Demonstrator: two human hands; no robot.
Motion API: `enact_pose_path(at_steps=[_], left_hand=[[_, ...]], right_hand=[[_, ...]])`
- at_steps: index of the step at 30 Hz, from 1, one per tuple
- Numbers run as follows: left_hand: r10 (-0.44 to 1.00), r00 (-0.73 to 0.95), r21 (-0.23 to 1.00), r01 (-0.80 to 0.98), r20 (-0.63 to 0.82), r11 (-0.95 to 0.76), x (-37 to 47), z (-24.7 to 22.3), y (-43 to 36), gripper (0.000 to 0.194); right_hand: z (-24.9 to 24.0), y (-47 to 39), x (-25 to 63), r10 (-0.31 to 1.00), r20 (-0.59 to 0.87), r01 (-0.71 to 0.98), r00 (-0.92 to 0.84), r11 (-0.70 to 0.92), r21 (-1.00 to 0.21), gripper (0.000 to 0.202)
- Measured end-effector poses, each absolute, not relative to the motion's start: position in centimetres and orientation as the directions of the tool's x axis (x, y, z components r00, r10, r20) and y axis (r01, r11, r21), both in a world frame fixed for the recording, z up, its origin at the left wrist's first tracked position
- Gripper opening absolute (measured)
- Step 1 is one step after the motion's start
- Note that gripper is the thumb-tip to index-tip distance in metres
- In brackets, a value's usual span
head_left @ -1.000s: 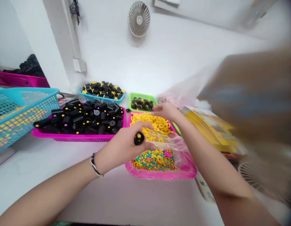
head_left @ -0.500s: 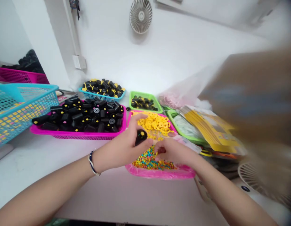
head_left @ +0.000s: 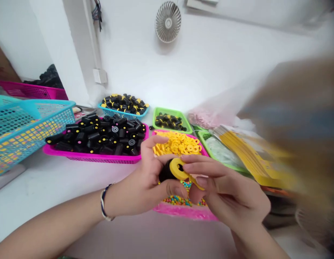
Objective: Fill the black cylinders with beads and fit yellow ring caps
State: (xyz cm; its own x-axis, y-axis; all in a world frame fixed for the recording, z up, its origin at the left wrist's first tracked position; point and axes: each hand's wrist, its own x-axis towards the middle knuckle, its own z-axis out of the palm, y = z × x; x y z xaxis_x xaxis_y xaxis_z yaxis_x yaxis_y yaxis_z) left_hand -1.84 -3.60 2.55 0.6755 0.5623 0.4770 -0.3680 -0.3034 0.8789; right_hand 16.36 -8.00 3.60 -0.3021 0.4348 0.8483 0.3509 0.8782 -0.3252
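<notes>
My left hand (head_left: 145, 183) is wrapped round a short black plastic cylinder (head_left: 167, 172), its end turned to the right. Against that end lies a yellow plastic ring with a tab (head_left: 177, 169), pinched by its tab in the fingers of my right hand (head_left: 231, 190). Both hands meet above a pink basket (head_left: 185, 210). Small coloured beads (head_left: 174, 200) fill its near part, and a heap of yellow rings (head_left: 180, 143) its far part. Whether the ring is seated on the cylinder I cannot tell.
Left stands a magenta basket (head_left: 102, 158) of black cylinders, beyond it a blue basket (head_left: 48, 117). Behind are another blue basket (head_left: 123, 112) and a green basket (head_left: 171, 128) of black and yellow parts. Yellow printed cards (head_left: 245, 154) lie right, beside a blurred brown shape (head_left: 299, 118).
My right hand has risen from the beads and now holds a yellow ring against the black cylinder. My left hand has turned the cylinder rightward. The view has shifted slightly.
</notes>
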Motion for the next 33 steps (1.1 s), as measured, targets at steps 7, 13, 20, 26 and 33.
enact_pose_path(at_steps=[7, 13, 20, 26, 33], left_hand=[[0.546, 0.652, 0.847, -0.453, 0.527, -0.277, -2.1, 2.6, -4.0, 0.043], [0.736, 0.612, 0.903, -0.431, 0.289, 0.003, -2.3, 1.7, -4.2, 0.030], [0.762, 0.620, 0.870, -0.465, 0.188, 0.164, -1.7, 1.0, -3.9, 0.030], [0.724, 0.687, 0.754, -0.508, 0.064, 0.416, -0.8, 2.4, -3.7, 0.029], [0.655, 0.752, 0.602, -0.492, -0.071, 0.629, -0.7, 3.0, -3.8, 0.017]], right_hand=[[3.6, -7.9, 15.6, 0.404, 0.868, 0.336, -0.289, 0.892, -0.303, 0.033], [2.8, -7.9, 15.0, 0.356, 0.861, 0.396, -0.363, 0.895, -0.203, 0.041], [2.7, -7.5, 15.3, 0.332, 0.822, 0.411, -0.463, 0.902, -0.133, 0.047], [2.7, -7.3, 14.9, 0.530, 0.744, 0.635, -0.407, 0.749, -0.187, 0.058], [1.3, -7.3, 14.0, 0.436, 0.803, 0.613, -0.407, 0.782, -0.114, 0.056]])
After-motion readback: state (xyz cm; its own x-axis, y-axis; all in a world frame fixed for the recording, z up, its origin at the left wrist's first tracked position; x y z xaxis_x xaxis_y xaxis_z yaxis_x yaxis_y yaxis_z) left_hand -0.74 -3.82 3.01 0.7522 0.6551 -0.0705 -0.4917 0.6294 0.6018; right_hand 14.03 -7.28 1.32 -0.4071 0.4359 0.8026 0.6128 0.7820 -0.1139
